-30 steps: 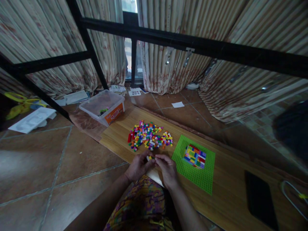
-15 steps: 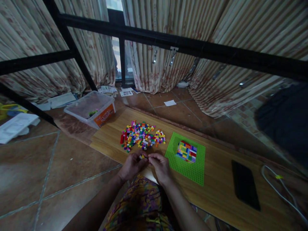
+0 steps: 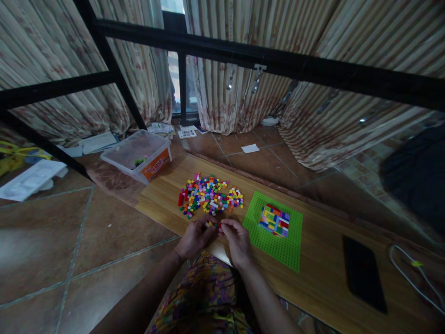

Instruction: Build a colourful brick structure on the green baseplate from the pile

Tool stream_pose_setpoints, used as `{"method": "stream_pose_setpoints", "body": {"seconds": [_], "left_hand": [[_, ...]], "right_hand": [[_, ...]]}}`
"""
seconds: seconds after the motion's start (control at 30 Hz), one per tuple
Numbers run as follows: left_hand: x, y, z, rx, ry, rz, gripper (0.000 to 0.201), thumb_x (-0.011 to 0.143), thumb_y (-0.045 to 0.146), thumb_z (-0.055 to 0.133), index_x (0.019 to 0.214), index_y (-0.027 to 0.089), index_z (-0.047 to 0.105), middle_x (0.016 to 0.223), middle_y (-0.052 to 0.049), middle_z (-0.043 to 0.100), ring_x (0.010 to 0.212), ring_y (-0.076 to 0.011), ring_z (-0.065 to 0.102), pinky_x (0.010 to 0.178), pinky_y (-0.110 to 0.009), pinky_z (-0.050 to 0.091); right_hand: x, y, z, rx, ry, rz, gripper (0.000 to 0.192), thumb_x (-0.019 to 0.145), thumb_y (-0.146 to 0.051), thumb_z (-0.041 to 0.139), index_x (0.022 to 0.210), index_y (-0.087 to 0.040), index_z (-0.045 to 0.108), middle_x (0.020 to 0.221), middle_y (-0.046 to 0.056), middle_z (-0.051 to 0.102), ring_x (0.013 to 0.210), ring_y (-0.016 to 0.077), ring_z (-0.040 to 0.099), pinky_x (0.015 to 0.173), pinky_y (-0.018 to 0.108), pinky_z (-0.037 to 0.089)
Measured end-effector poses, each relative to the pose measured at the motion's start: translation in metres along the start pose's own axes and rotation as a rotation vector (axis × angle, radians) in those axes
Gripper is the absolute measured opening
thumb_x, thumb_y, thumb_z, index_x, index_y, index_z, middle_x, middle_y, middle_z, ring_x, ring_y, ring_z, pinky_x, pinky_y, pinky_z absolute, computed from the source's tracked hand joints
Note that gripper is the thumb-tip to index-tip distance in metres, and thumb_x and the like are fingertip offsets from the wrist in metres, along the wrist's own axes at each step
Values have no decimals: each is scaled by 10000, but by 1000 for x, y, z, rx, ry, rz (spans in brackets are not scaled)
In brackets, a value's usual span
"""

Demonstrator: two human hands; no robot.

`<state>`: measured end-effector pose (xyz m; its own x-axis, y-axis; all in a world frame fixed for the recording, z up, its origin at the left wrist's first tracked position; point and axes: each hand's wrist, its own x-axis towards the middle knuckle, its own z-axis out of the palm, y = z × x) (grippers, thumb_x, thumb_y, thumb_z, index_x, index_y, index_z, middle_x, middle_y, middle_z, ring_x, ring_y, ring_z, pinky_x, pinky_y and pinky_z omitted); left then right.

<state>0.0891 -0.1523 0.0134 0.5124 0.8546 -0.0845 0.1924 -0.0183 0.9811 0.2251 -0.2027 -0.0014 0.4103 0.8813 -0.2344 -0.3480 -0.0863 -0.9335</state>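
My left hand (image 3: pixel 195 237) is closed around a few small toy bricks (image 3: pixel 210 224), with yellow and white showing between its fingers. Just beside it, my right hand (image 3: pixel 236 239) pinches a small red brick (image 3: pixel 219 225) between thumb and fingertips. Both hands are over the near edge of the wooden board. Right in front of them lies a loose pile of many-coloured bricks (image 3: pixel 205 192). To the right, a green baseplate (image 3: pixel 255 227) carries a block built of many-coloured bricks (image 3: pixel 274 220).
A clear plastic box (image 3: pixel 121 155) with an orange label stands at the board's far left end. A black flat device (image 3: pixel 363 273) and a white cable (image 3: pixel 410 278) lie to the right on the wooden board (image 3: pixel 320 287). Black metal bars (image 3: pixel 243 46) cross in front of curtains.
My hands have drawn slightly apart, and the red brick at my right fingertips now shows. The whole view has shifted a little, so things sit further right.
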Motion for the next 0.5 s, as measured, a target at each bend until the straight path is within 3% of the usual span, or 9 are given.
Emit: {"method": "stream_pose_setpoints", "body": {"seconds": [0.23, 0.5], "left_hand": [[3, 2, 4, 120, 47, -16, 273, 855, 410, 543, 962, 162, 579, 554, 45, 540, 445, -70, 427, 435, -179, 304], [3, 9, 6, 171, 94, -8, 257, 855, 391, 536, 977, 174, 604, 595, 28, 579, 495, -95, 481, 480, -197, 347]], "right_hand": [[-2, 5, 3, -127, 23, -43, 266, 737, -414, 701, 871, -185, 674, 795, 26, 703, 696, 173, 671, 675, 311, 555], [-5, 8, 7, -207, 48, -95, 280, 785, -402, 647, 960, -184, 650, 952, 69, 705, 871, 210, 677, 804, 347, 548]]}}
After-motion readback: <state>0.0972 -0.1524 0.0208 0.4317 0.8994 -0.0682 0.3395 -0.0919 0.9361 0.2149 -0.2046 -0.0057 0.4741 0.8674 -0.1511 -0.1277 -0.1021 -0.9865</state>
